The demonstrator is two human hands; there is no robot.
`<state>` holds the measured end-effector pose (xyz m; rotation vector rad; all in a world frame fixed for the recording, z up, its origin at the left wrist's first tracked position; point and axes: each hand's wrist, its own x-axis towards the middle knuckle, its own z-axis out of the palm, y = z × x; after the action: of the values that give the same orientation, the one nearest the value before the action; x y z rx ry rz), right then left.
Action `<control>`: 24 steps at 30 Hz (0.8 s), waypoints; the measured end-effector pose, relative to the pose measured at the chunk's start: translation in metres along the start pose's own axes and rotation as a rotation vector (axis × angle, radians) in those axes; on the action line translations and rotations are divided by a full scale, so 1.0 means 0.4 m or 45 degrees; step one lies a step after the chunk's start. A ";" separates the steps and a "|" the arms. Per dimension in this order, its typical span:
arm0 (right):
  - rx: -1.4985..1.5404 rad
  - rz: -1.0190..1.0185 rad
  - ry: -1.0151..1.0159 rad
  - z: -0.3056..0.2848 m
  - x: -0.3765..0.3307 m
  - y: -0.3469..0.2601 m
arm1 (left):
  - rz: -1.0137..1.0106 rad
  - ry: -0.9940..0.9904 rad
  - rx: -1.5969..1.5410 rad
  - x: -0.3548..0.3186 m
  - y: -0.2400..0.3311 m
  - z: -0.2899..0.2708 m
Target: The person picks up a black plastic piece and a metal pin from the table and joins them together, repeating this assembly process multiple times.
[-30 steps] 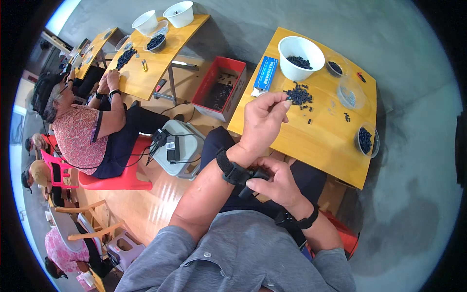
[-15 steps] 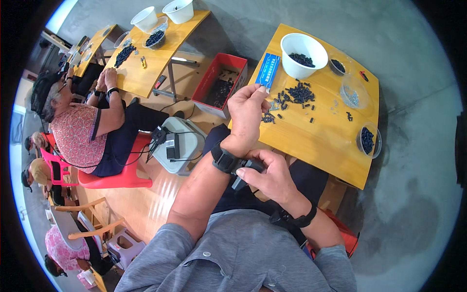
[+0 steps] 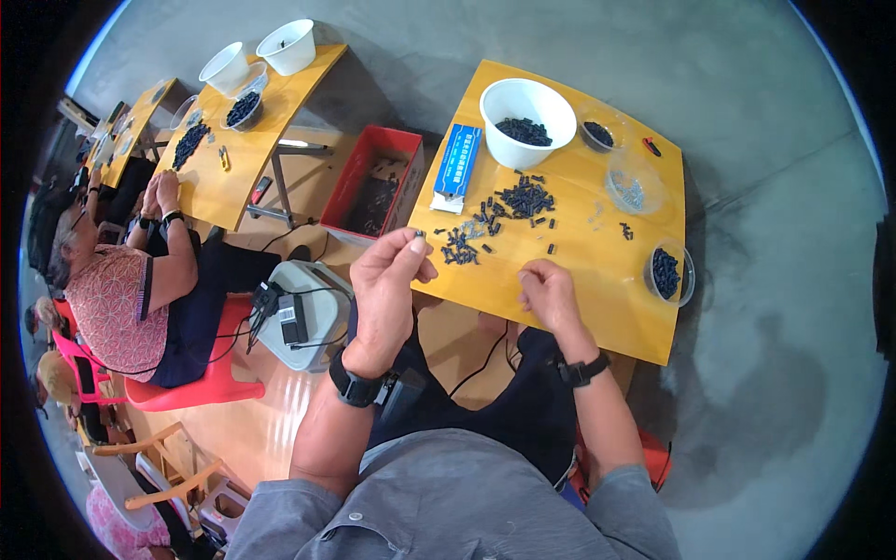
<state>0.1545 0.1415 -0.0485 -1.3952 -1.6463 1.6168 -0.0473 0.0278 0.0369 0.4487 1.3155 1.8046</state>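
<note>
My left hand [image 3: 385,285] is raised just off the table's near left corner, thumb and finger pinched on a small dark part [image 3: 419,234]. Over the near edge of the yellow wooden table [image 3: 597,308], my right hand [image 3: 551,293] has its fingers curled together; whatever they may hold is hidden. Beyond both hands lies a loose pile of small black cylindrical parts [image 3: 525,197], with a smaller cluster [image 3: 459,248] closer to my left hand. Small silvery pieces [image 3: 475,228] lie between these heaps.
Behind the pile stand a blue box [image 3: 458,161] and a white bucket [image 3: 501,98] with black parts inside. Clear tubs [image 3: 691,289] line the right side. A red bin [image 3: 336,207] is on the floor at left. A person [image 3: 117,299] sits at another table.
My right hand has left the device at my left wrist and moved right and up to the table edge. The view has shifted; my left hand still pinches.
</note>
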 end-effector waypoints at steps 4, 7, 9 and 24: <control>-0.399 -0.315 0.213 -0.029 0.096 0.047 | 0.013 -0.059 0.031 -0.002 -0.023 -0.007; -0.539 -0.404 0.206 -0.028 0.124 0.051 | 0.005 -0.077 0.039 0.000 -0.032 -0.013; -0.659 -0.434 0.284 -0.029 0.134 0.044 | -0.028 -0.063 0.042 0.002 -0.031 -0.017; -1.104 -0.445 0.352 -0.027 0.202 -0.050 | -0.063 -0.108 0.081 0.017 -0.063 -0.014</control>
<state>0.1251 0.2200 -0.0540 -1.4716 -2.3544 0.4696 -0.0448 0.0325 0.0107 0.5172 1.3167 1.6885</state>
